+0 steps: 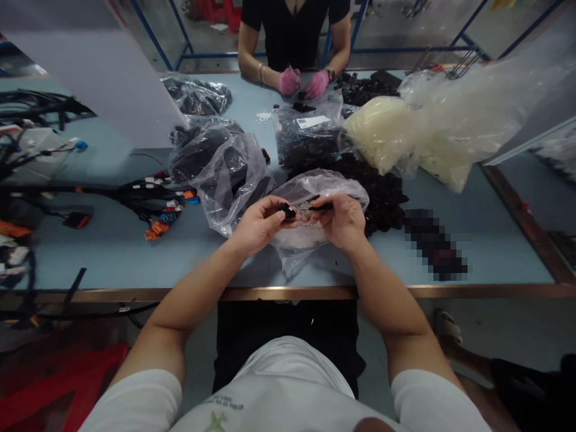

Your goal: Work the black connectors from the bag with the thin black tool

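Note:
Between the fingers of my left hand (pixel 258 225) is a small black connector housing (pixel 287 210) with a white spot on it. My right hand (pixel 344 221) is closed around a slim dark tool (pixel 320 207), whose thin tip points left toward the housing; its exact kind is hard to make out. Both hands are close together above an open clear plastic bag (pixel 299 243) of small white pieces. Just beyond and right of my right hand lies a heap of black connector parts (pixel 384 198).
Clear bags of black parts (pixel 308 141) and cream-coloured parts (pixel 380 129) stand farther back. Wire harnesses (pixel 121 195) with orange and blue connectors spread on the left. Across the table (pixel 490 252), a co-worker's pink-gloved hands (pixel 315 85) handle small black parts. A white panel (pixel 94 66) rises at left.

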